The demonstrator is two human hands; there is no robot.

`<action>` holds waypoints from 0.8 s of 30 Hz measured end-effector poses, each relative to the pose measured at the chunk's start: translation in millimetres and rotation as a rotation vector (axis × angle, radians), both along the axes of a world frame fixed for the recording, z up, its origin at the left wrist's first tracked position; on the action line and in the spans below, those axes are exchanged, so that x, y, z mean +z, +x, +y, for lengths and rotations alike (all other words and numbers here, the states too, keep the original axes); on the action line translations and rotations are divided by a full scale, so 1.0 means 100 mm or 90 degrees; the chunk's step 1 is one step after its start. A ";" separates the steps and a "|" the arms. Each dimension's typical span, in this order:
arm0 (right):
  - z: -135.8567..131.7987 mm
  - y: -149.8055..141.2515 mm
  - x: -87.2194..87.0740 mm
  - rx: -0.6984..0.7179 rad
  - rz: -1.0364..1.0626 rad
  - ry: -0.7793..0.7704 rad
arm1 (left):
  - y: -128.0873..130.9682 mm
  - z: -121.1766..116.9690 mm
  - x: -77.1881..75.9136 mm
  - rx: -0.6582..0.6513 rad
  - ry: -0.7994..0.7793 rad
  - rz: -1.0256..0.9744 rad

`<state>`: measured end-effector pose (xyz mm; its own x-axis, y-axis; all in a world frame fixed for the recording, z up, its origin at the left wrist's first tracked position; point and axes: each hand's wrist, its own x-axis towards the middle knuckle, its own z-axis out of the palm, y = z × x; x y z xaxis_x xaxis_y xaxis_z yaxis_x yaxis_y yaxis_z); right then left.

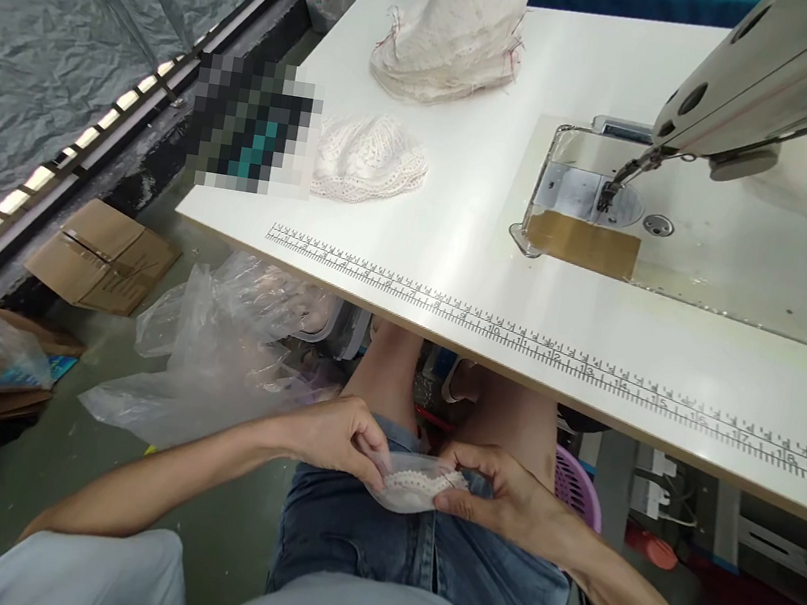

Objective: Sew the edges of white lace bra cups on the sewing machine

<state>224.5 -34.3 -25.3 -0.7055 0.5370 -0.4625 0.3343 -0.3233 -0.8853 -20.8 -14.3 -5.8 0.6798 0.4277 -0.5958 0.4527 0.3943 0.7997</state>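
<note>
Over my lap, my left hand [344,440] pinches one end of a small, sheer white piece with lace trim [412,486]. At its other end, my right hand [496,493] grips it between thumb and fingers. A beaded-looking lace band runs across the piece; whether the sheer part is fabric or plastic I cannot tell. On the table [458,240] ahead lie a white lacy crocheted piece [371,158] and, behind it, a heap of off-white cloth [459,33] with frayed edges.
A sewing machine [747,81] stands at the table's right, its needle over the metal plate. A printed ruler [520,335] follows the front edge. On the floor at left are a cardboard box [107,253] and clear plastic bags [204,364]. A purple basket [577,485] sits by my right leg.
</note>
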 end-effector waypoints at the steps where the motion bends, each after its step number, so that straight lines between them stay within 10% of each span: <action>1: 0.00 -0.01 0.02 0.002 0.000 0.006 | -0.01 0.00 0.00 -0.001 0.000 0.001; 24: -0.02 0.03 0.05 -0.036 0.035 0.109 | 0.16 0.01 0.01 0.015 0.022 0.051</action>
